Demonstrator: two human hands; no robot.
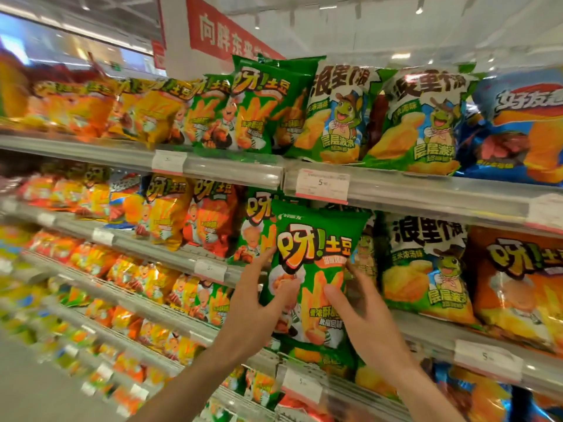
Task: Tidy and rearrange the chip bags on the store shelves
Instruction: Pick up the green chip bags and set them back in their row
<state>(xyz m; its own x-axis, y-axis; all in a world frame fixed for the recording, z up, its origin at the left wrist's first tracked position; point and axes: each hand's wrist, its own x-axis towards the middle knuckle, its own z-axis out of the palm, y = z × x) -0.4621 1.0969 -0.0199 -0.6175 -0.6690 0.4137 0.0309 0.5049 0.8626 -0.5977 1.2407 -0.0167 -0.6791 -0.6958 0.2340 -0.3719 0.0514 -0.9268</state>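
A green chip bag [316, 248] with yellow lettering stands upright in front of the second shelf [426, 333], held between both hands. My left hand [259, 296] grips its left edge, thumb across the front. My right hand [362, 312] grips its right edge, thumb on the front too. Behind it another green bag of the same kind [256, 226] is partly hidden. To its right stands a green and white bag with a turtle figure [426, 266]. The lower part of the held bag overlaps the shelf's front rail.
The top shelf [231, 169] carries yellow, green, turtle and blue bags in a row. An orange bag [518, 281] stands at the right of the second shelf. White price tags [323, 184] clip onto the rails. Lower shelves run down to the left, blurred. A red sign [225, 32] hangs above.
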